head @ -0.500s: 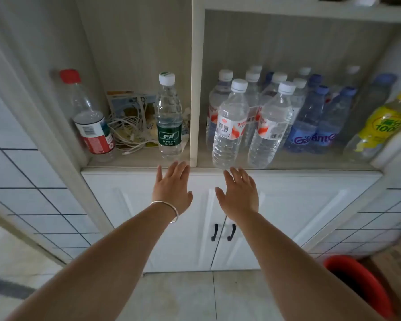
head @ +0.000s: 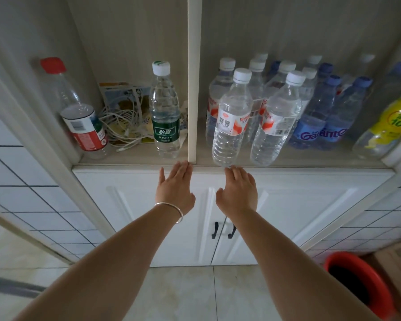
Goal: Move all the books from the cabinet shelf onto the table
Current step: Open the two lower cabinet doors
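1. The only book-like things [head: 125,89] on the cabinet shelf [head: 134,156] are flat printed covers lying at the back of the left compartment, largely buried under a tangle of white cables [head: 123,126]; whether they are books or leaflets cannot be told.
2. In the same compartment a green-labelled water bottle [head: 164,112] stands upright just beside the centre divider [head: 193,77], and a red-capped bottle [head: 79,112] with a red and white label stands at the left wall, the cables between them.
3. The left hand [head: 175,188] reaches forward palm down, fingers straight and together, its fingertips at the front edge of the shelf below the green-labelled bottle and the foot of the divider; this grip is spread flat and holds nothing. A silver bangle [head: 171,210] circles its wrist.
4. The right hand [head: 237,191] is likewise flat, palm down, empty, its fingertips at the shelf edge directly under the nearest clear bottle [head: 232,117].
5. The right compartment is packed with upright water bottles: white-capped clear ones in front and at left, blue-capped ones [head: 320,117] further right, and a yellow-labelled bottle [head: 389,126] at the far right.
6. Below the shelf are two closed white doors [head: 276,216] with black handles [head: 215,230].
7. A red bin [head: 361,281] stands on the tiled floor [head: 183,295] at lower right.
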